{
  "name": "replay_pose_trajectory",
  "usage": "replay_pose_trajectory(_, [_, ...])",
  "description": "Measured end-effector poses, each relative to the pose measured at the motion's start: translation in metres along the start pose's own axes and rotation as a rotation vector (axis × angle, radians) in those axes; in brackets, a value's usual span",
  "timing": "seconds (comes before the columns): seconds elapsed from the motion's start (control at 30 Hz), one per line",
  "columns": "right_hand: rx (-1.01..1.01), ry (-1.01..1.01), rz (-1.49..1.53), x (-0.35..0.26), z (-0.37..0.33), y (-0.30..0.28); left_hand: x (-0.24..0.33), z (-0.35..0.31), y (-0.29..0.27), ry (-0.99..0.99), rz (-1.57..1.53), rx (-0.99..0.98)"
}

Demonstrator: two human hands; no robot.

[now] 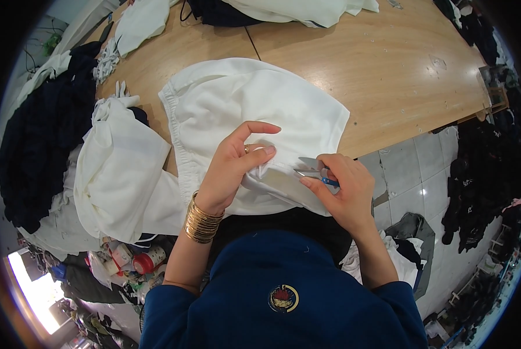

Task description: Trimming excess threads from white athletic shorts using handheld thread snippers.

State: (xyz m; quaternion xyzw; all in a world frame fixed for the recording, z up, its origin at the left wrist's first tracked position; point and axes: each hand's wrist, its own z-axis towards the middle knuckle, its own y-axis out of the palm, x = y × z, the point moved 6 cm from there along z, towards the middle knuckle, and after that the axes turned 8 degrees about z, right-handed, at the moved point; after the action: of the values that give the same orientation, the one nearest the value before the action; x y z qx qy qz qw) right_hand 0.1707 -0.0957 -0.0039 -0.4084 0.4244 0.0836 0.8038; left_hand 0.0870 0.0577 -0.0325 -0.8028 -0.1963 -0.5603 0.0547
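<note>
A white garment (260,96) with a gathered elastic waistband lies spread at the table's near edge, part of it hanging toward my lap. My left hand (231,160) is closed on a fold of it, thumb pressed to the curled fingers and index finger raised. Gold bangles circle that wrist. In my right hand (347,186) is a pair of thread snips (328,181) with a blue handle. Their blades are apart and point left, close to the garment's seam beside my left hand. Any thread between the blades is too fine to make out.
More white garments (118,168) are heaped on the left, beside a dark pile (45,139). White and navy cloth (295,9) lies along the far side of the wooden table (388,75). Dark clothes (484,180) lie on the tiled floor at the right.
</note>
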Motion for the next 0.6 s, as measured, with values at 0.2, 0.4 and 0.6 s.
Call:
replay_pose_trajectory(0.2, [0.001,-0.058,-0.068,-0.001,-0.0022,0.0012,-0.0001,0.0008,0.0005,0.001,-0.031,0.005])
replay_pose_trajectory(0.4, [0.003,-0.057,-0.06,-0.0032,0.0003,0.0019,0.0007,-0.0005,0.0016,-0.001,-0.007,0.01])
replay_pose_trajectory(0.6, [0.005,-0.123,-0.088,-0.0074,0.0018,0.0036,0.0018,-0.0015,0.002,0.006,0.02,0.01])
